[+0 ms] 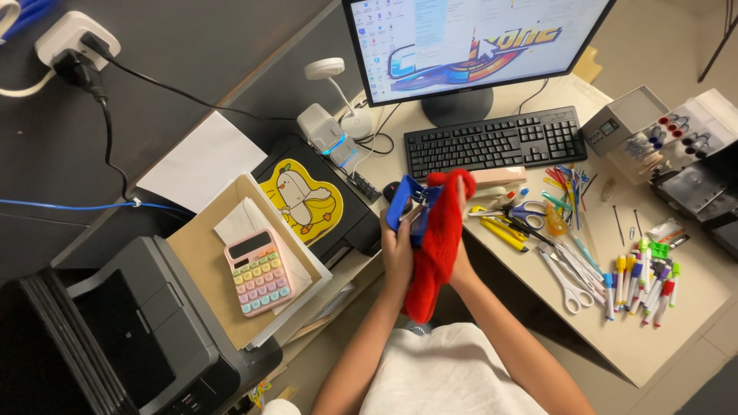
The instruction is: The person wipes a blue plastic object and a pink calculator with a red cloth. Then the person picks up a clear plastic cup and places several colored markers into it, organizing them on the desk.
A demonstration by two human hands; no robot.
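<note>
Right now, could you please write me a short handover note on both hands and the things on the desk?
Left hand: grips a blue stapler, held up over the desk edge.
Right hand: holds a red cloth pressed against the stapler; the cloth hangs down between the hands.
Desk: scissors, markers and pens lie to the right; keyboard behind.
Pink calculator sits in the cardboard box at left.
Stapler is in hand with the cloth on it; everything else lies untouched.

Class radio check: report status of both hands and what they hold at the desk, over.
Left hand grips blue stapler. Right hand holds red cloth against it. Scissors and markers lie clear to the right.
</note>
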